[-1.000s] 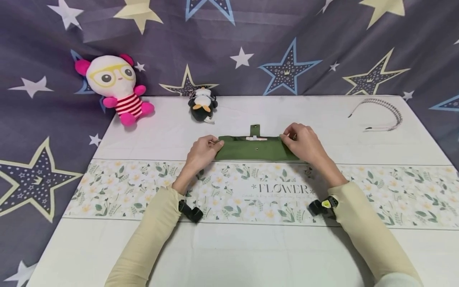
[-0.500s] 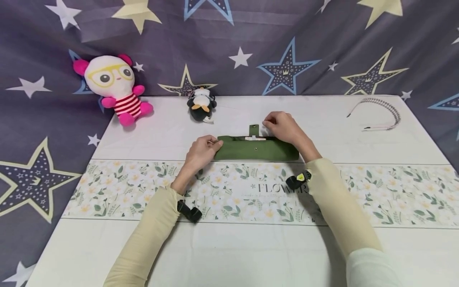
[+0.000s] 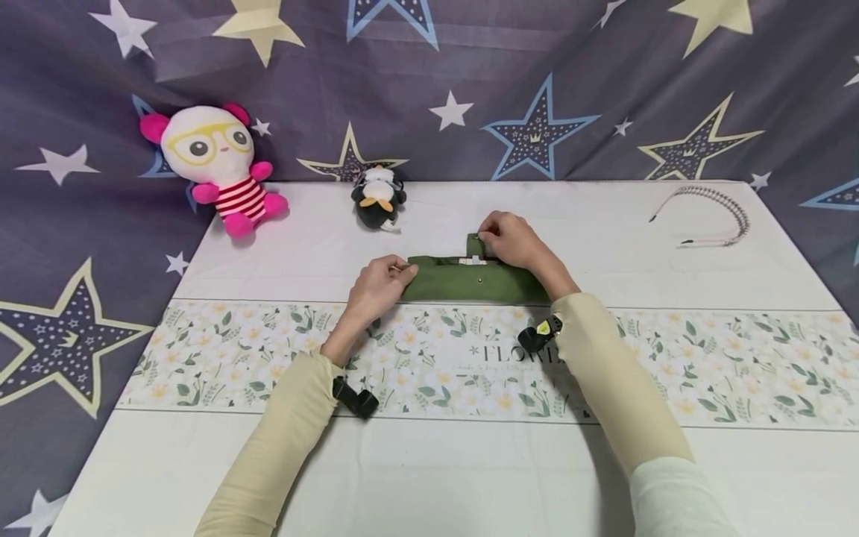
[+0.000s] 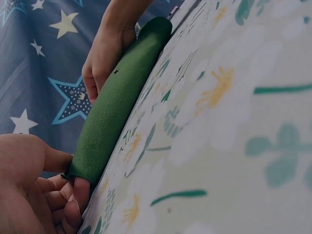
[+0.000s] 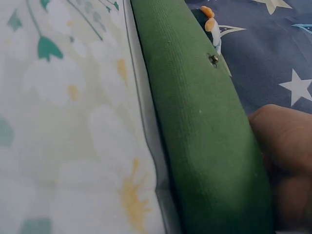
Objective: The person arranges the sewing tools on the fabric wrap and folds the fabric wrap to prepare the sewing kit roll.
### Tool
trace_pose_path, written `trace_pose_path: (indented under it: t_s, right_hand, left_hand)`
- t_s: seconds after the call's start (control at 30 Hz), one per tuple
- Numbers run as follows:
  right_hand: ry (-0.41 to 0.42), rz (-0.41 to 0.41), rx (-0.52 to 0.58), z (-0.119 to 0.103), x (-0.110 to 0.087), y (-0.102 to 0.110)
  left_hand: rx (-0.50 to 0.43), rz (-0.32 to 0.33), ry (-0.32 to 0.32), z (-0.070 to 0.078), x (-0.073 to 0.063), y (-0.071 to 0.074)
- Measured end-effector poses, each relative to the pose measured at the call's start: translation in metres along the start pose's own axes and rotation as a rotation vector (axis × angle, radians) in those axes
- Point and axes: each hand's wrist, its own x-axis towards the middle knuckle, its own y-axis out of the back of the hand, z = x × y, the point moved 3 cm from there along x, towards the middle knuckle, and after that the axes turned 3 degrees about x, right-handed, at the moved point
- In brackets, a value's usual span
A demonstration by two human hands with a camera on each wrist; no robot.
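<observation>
A green cloth pouch lies long side toward me on the white table, with a small metal snap on its front. Its mouth gapes a little, and something whitish shows there. My left hand pinches the pouch's left end between thumb and fingers, as the left wrist view also shows. Behind the pouch, a short tab stands out from its back edge. My right hand holds that tab near its tip. In the right wrist view, the pouch hides most of the right fingers.
A panda plush sits at the back left, with a penguin plush to its right. At the back right lies a headband. A flowered strip crosses the table. A star-patterned curtain hangs behind.
My right hand has let go of the pouch's right upper edge, moved left and taken hold of the tab. The left hand stays at the left end.
</observation>
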Motion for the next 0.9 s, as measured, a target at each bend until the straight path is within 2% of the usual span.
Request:
trace_pose_path:
  t_s: [0.23, 0.57, 0.9]
  right_hand:
    - [-0.006, 0.028, 0.116, 0.001, -0.001, 0.002]
    - [0.021, 0.009, 0.162, 0.0, -0.004, 0.004]
    - [0.106, -0.001, 0.261, -0.005, -0.019, 0.009]
  left_hand:
    - [0.011, 0.006, -0.009, 0.001, -0.001, 0.0]
    - [0.016, 0.015, -0.004, 0.0, 0.0, -0.001]
    - [0.021, 0.012, 0.002, 0.002, 0.0, -0.001]
